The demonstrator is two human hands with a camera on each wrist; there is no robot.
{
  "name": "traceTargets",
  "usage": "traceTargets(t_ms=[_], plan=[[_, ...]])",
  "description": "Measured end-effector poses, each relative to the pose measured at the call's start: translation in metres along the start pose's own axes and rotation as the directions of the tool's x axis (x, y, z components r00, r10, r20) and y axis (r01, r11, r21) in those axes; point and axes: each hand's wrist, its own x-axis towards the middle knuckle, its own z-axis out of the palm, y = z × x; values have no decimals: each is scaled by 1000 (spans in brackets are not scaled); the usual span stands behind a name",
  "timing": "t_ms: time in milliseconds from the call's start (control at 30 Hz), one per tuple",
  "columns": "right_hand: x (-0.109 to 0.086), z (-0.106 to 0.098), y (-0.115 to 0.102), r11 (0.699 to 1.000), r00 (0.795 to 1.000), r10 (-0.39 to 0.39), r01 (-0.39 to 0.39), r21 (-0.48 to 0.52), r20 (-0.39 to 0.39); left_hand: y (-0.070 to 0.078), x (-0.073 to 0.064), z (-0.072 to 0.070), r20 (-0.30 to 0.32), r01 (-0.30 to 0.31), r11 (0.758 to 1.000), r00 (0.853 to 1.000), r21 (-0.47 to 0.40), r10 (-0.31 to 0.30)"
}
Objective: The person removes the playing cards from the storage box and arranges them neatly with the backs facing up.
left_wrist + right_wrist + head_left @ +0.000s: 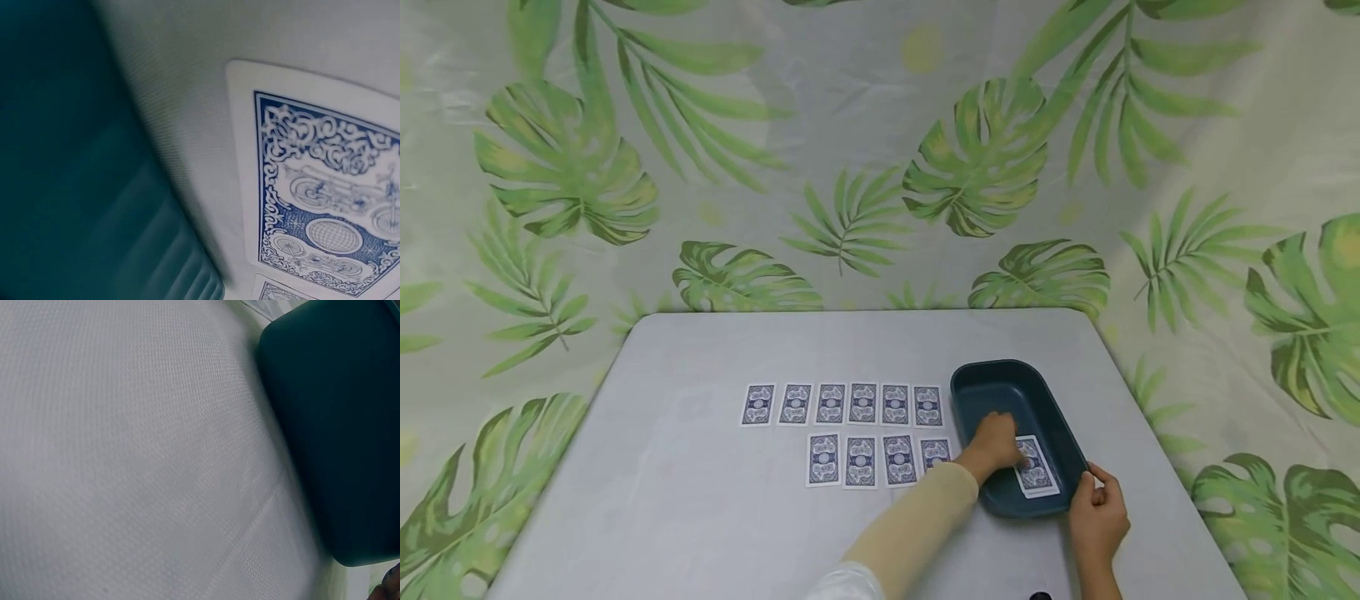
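Observation:
A dark teal tray (pixel 1048 392) stands at the right of the table, its outer wall filling much of both wrist views. My left hand (pixel 996 442) reaches down into it, fingers curled at the left edge of a small pile of face-down playing cards (pixel 1039 477) and pinching a card there. My right hand (pixel 1099 512) grips the tray's near right corner. To the left of the tray lie two rows of blue-backed playing cards (pixel 863 403), all face down. The left sleeve partly covers the last card (pixel 934 452) of the near row.
A white cloth covers the table (pixel 670 500). Behind and beside it hangs a leaf-printed curtain (pixel 850 125). A small dark round object (pixel 1040 596) shows at the bottom edge of the head view.

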Motion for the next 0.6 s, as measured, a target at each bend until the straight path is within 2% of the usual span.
traceTargets(t_ms=[133, 200, 333, 500, 600], plan=[[0, 0, 0, 1000, 1000, -3, 3, 10, -10, 6, -3, 5, 21, 53, 996, 998, 76, -54], [1, 0, -1, 1000, 1000, -3, 3, 11, -10, 9, -5, 6, 30, 64, 990, 997, 122, -68], [1, 0, -2, 1000, 1000, -4, 4, 3, -4, 12, -8, 6, 36, 83, 984, 995, 157, -89], [0, -1, -2, 1000, 1000, 2, -2, -5, -3, 12, -7, 7, 50, 103, 986, 993, 129, -110], [-1, -1, -2, 1000, 1000, 9, -9, -6, 3, 10, -4, 8, 55, 95, 989, 993, 109, -101]])
